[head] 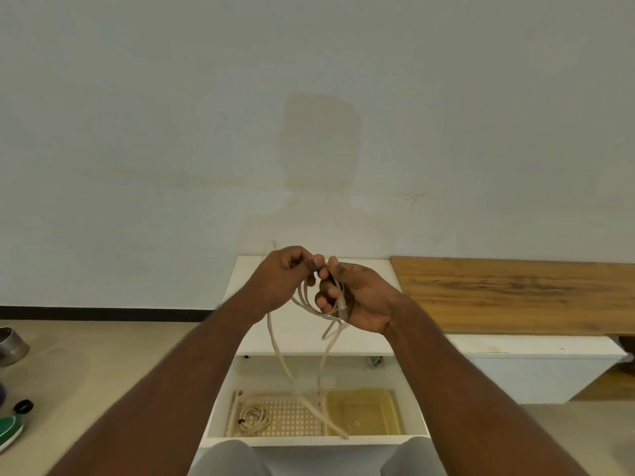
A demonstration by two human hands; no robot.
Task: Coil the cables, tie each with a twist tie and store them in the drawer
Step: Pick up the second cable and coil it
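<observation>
Left hand (287,273) pinching the cable (311,304) near its top; right hand (354,297) gripping the gathered loops, plug end across the palm, above the open drawer (318,441). Long tail dangling into the drawer: likely to snag on the tray (281,420), or loops to spring loose through a slack grip. One cable in hand, one tied coil (254,418) stored, two trays, one drawer.

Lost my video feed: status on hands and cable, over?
Left hand and right hand both grip the loose cable, half coiled. One tied coil already in open drawer. Nothing in the way.
</observation>
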